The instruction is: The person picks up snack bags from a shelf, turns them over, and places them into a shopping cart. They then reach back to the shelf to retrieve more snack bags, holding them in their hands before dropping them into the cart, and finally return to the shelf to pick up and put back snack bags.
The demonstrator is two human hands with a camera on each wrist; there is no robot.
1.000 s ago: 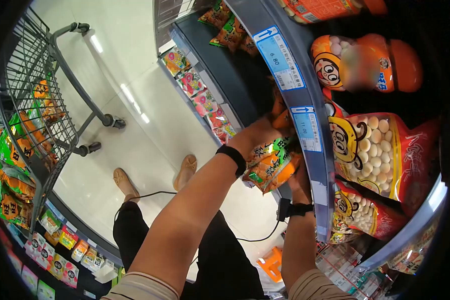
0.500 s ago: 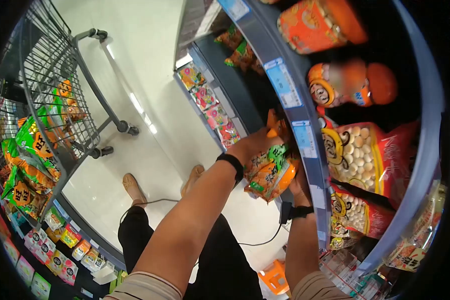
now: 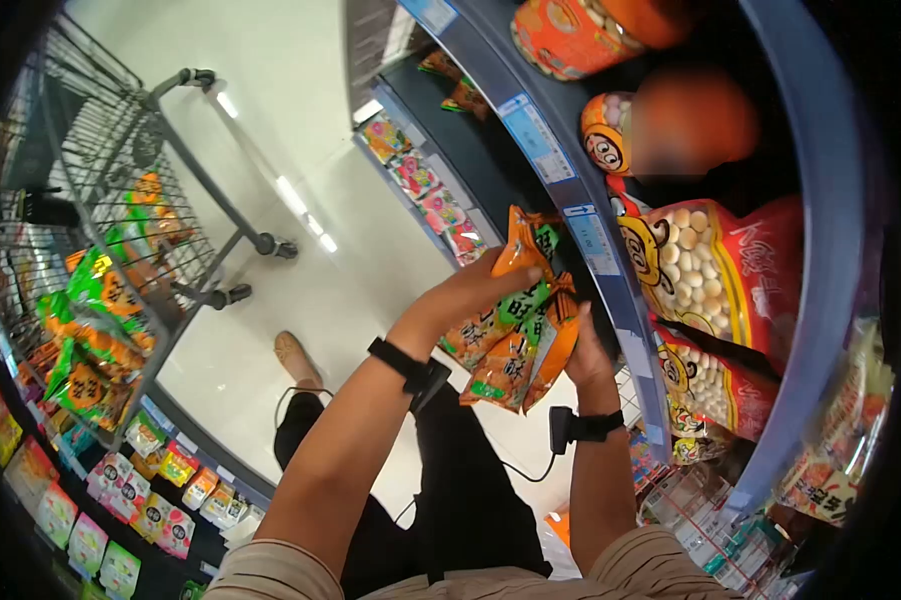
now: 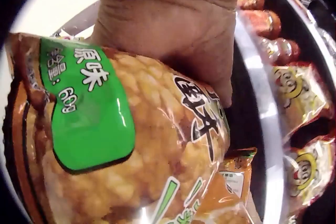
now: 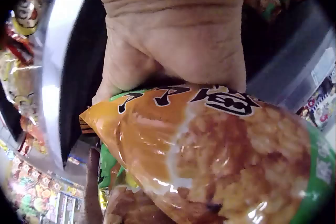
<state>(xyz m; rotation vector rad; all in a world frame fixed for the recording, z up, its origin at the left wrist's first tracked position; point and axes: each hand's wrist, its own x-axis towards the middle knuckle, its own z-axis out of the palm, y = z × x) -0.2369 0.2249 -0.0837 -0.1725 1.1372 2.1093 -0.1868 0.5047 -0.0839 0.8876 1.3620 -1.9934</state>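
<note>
Orange-and-green snack bags (image 3: 510, 345) are bunched between my two hands, in front of the lower shelf. My left hand (image 3: 465, 300) grips them from the left, thumb lying over the top bag. From the right, my right hand (image 3: 592, 355) holds the bunch with its thumb raised beside an orange bag end. A snack bag (image 4: 147, 113) marked 60g fills much of the left wrist view, against the left palm. Another plump snack bag (image 5: 231, 150) sits against the right palm in the right wrist view. The bags hide most of the fingers.
A wire shopping cart (image 3: 175, 200) with similar bags stands at the left. The shelf edge (image 3: 570, 215) with price tags curves close past my right hand. Jars (image 3: 610, 135) and red bags of round biscuits (image 3: 695, 265) fill the upper shelf. Small packets (image 3: 415, 175) line the low shelf's front.
Both hands have drawn the bags out from beside the shelf, and more of the bunch shows. My left hand has moved left and back. The view has shifted, too.
</note>
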